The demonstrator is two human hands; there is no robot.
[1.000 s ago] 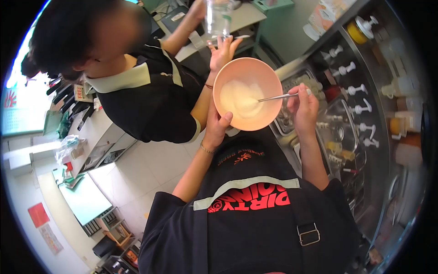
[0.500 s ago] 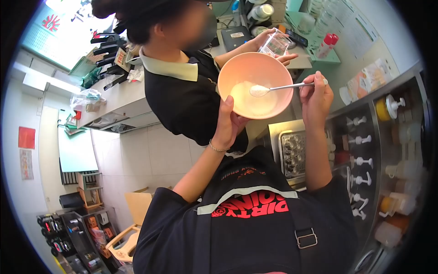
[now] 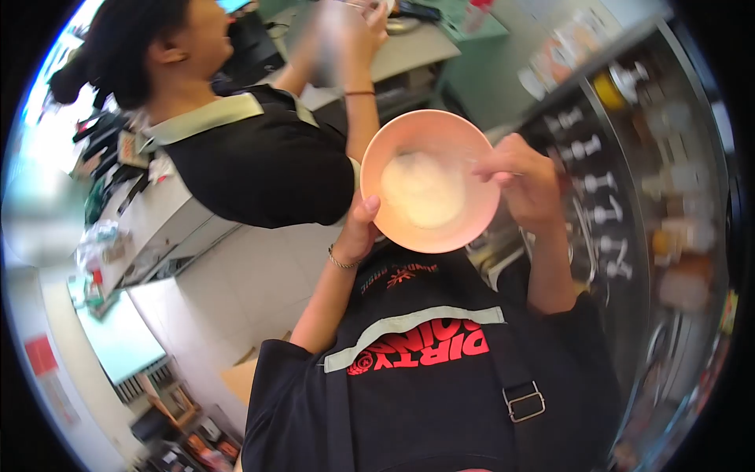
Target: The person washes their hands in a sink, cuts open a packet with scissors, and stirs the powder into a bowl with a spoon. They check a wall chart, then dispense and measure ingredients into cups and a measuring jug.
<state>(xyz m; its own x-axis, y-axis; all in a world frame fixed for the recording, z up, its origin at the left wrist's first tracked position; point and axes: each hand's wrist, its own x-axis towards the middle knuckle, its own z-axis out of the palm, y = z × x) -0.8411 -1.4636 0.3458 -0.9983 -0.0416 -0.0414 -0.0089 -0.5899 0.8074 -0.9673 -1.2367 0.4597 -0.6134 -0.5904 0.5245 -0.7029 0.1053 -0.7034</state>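
A pink bowl (image 3: 481, 206) is held up in front of my chest. My left hand (image 3: 359, 230) grips its left side, with the thumb at the rim. White powder (image 3: 422, 189) lies in the bottom of the bowl. At the right rim, my right hand (image 3: 531, 182) is closed on the handle of a metal spoon, its fingertips reaching over the bowl. Motion blur and the fingers hide most of the spoon, so I cannot tell what is on it.
Just beyond the bowl on the left stands a co-worker in a black shirt (image 3: 259, 169), hands raised. A counter (image 3: 409, 63) runs behind them. On my right are several white pump dispensers (image 3: 602, 181) and a metal-edged shelf of containers (image 3: 684, 236).
My view has turned. The bowl sits lower in view, and my right hand has come closer over its rim. The spoon, plainly visible with powder before, is now blurred. The co-worker's hands have moved left in view.
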